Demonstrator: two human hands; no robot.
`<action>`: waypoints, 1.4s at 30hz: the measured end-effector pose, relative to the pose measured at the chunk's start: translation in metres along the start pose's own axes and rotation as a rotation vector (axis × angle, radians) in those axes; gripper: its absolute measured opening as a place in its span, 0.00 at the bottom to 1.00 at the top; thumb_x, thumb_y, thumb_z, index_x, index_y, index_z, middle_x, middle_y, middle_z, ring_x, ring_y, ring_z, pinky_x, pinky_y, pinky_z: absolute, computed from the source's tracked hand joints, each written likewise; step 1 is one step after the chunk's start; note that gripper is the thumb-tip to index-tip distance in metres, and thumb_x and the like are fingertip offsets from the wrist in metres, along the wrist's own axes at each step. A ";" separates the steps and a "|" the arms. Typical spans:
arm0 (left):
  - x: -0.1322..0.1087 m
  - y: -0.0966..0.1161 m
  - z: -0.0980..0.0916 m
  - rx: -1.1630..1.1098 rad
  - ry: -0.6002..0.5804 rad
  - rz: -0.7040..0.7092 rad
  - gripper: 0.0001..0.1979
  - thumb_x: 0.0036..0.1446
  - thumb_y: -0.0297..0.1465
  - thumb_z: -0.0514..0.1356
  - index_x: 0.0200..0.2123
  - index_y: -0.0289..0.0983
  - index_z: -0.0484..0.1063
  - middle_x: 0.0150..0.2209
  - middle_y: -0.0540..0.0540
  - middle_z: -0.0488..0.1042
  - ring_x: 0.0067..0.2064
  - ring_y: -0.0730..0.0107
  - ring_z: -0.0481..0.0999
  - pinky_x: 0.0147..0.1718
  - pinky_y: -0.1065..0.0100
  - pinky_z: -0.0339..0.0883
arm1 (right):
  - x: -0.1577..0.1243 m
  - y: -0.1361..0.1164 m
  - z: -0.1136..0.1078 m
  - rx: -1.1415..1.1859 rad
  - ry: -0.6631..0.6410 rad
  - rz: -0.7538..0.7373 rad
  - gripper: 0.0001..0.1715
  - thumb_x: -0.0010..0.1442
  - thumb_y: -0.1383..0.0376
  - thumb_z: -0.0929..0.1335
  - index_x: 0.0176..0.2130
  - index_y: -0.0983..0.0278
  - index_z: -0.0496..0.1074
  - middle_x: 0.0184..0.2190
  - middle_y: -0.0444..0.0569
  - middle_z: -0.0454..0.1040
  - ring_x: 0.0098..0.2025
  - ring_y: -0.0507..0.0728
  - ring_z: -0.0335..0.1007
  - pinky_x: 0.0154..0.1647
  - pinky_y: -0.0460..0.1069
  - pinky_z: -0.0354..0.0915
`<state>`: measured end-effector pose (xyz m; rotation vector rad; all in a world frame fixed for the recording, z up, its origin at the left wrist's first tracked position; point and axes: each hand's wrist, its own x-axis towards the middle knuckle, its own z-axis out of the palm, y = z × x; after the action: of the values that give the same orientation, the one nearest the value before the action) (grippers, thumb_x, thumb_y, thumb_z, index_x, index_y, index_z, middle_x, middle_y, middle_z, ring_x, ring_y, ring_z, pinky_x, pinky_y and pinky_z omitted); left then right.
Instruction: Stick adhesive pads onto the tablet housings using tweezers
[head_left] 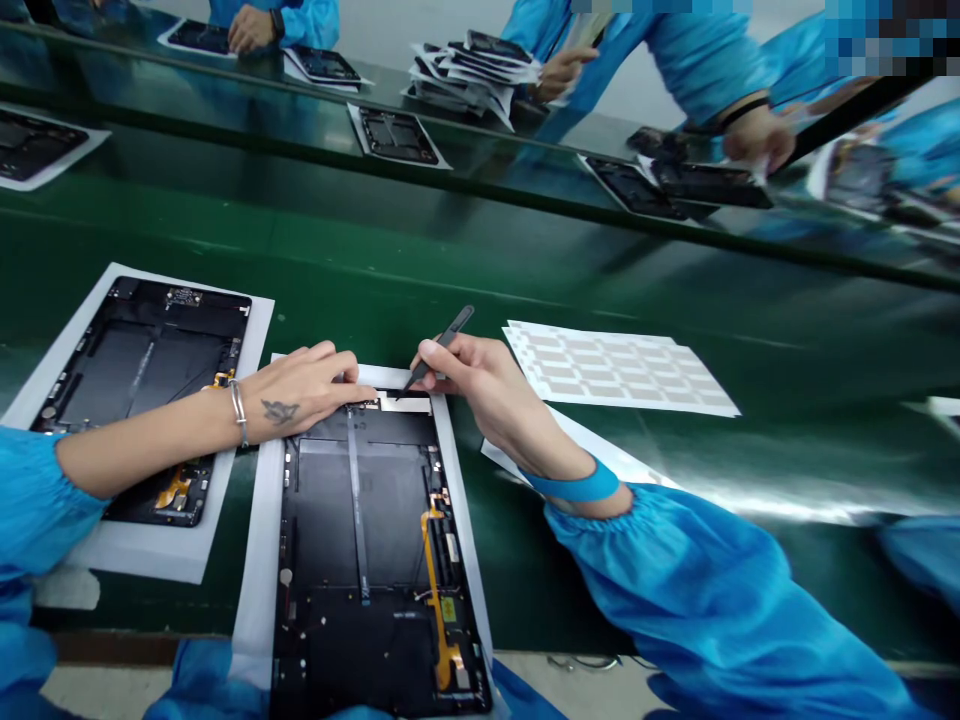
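Glossy green assembly bench (675,300), spanning the full view, with a far bench section beyond both hands: a co-worker's hand (562,72) there, beside a loose stack of black housings (474,80). Just left of the left hand, a black tablet rear housing (142,400) on white paper. Right of the right hand, a white sheet of pale rectangular pads (615,368). Directly below both hands, a second black tablet rear housing (360,560) on a white paper backing (255,600), upright toward the wearer, with an orange flex cable (435,600) along its near right side. Left hand (300,392): palm down, fingers gently curled, fingertips resting at the housing's far edge, no visible hold on anything. Right hand (469,385): closed in a pen-style pinch on black tweezers (439,350), tips angled low at a small pale strip (405,402) on that edge. Sound handling, in judgement: steadying hand kept planted, grip close to the tips, approach shallow, pressure light near the fine parts.
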<state>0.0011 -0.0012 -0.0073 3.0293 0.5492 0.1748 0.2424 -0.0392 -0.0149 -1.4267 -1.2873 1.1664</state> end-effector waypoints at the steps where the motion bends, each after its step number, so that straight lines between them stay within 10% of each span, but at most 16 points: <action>1: 0.000 0.000 0.000 0.001 -0.009 -0.005 0.18 0.69 0.24 0.50 0.56 0.43 0.71 0.48 0.44 0.71 0.40 0.66 0.65 0.37 0.68 0.61 | 0.000 0.000 0.000 -0.003 0.001 0.000 0.31 0.50 0.40 0.74 0.24 0.63 0.70 0.21 0.45 0.71 0.27 0.53 0.68 0.33 0.49 0.67; 18: -0.003 -0.002 0.000 0.082 -0.034 -0.007 0.19 0.69 0.24 0.52 0.58 0.44 0.69 0.48 0.44 0.71 0.41 0.63 0.66 0.35 0.67 0.59 | -0.012 -0.005 0.001 -0.318 0.167 -0.334 0.27 0.62 0.43 0.67 0.29 0.63 0.74 0.24 0.47 0.75 0.28 0.56 0.72 0.29 0.49 0.64; 42: -0.003 -0.003 -0.005 0.076 -0.042 0.008 0.19 0.67 0.24 0.53 0.58 0.43 0.69 0.47 0.43 0.71 0.42 0.64 0.67 0.36 0.67 0.63 | -0.023 -0.004 0.020 -0.311 0.050 -0.465 0.29 0.62 0.41 0.65 0.24 0.59 0.72 0.32 0.53 0.79 0.38 0.61 0.74 0.40 0.55 0.69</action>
<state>-0.0039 0.0007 -0.0030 3.1012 0.5533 0.0918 0.2211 -0.0613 -0.0128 -1.2607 -1.7044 0.6367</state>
